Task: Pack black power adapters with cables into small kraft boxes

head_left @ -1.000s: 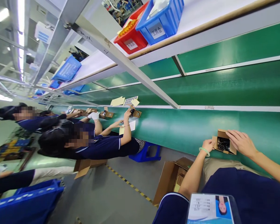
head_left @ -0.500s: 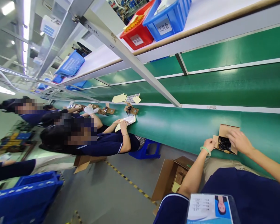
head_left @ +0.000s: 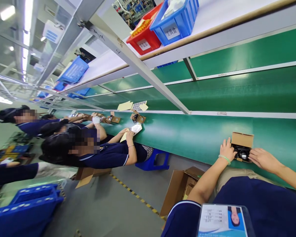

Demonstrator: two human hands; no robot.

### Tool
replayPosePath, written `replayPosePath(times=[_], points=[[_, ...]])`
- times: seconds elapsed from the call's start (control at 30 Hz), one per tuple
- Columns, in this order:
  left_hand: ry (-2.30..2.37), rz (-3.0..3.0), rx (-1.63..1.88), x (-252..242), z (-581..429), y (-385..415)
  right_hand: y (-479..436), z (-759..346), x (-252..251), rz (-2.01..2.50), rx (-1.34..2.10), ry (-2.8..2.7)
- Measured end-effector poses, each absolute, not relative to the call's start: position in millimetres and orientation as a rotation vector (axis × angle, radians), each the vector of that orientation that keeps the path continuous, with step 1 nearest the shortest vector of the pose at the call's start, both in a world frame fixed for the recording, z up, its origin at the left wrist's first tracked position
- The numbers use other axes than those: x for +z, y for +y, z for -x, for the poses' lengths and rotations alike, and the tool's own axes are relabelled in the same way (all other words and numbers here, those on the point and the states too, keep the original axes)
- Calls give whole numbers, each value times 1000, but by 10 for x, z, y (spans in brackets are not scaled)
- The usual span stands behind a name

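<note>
A small brown cardboard box [head_left: 242, 140] lies open on the green bench, its lid raised at the back. Black cables and a dark, shiny item [head_left: 243, 154] fill it. My left hand [head_left: 227, 150], with a pale green bangle at the wrist, rests at the box's left side, its fingers apart and the thumb by the opening. At the right edge, my right hand [head_left: 262, 158] has its fingers together on the box wall. Whether those fingertips grip the wall or something inside is hard to tell.
Co-workers sit along the green bench [head_left: 182, 131] at left, the nearest [head_left: 108, 153] holding paper. A large open carton [head_left: 174, 191] stands below on my left. Blue [head_left: 187, 19] and red [head_left: 144, 44] bins sit on the overhead shelf. A slanted post [head_left: 148, 70] crosses the view.
My right hand has moved off the lid area to the box's right edge. My left hand has shifted right and opened its pinch. A shiny item now shows among the cables.
</note>
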State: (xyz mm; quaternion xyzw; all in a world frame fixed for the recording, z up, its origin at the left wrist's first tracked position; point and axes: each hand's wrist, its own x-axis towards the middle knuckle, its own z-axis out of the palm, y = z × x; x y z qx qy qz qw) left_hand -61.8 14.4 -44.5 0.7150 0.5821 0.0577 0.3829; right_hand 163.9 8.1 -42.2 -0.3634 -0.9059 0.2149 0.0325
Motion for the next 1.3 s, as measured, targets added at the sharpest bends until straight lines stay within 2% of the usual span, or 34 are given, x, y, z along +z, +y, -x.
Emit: replayPosePath(times=[0.27,0.43,0.6,0.7,0.83,0.93,1.03,1.13,1.2,1.3], points=[[1508,-1737,13,-632,519,235,-466,-1942,-951,1326,778,-2493],[1463,-1743,28,-543,583,275,-502,-1843,-806,1422,711,-2421],[1460,-1714,116,-293,563,274,-263,-1413,-630,1704,570,-2257],[1526,-1666,259,-173,542,212,-163,-1229,-652,1870,665,-2053],[1627,-1462,681,-94,559,142,-130,-1253,-696,1907,921,-1811],[1576,-1036,975,-30,593,163,-144,-1368,-665,1842,1003,-1870],[1289,-533,1173,96,657,230,-177,-1413,-588,1797,937,-2116],[1072,-334,1292,279,758,285,-187,-1343,-498,1715,792,-2353],[996,-337,1297,408,829,296,-149,-1256,-423,1685,778,-2315],[889,-312,1265,567,902,274,-13,-1104,-252,1603,1040,-1977]])
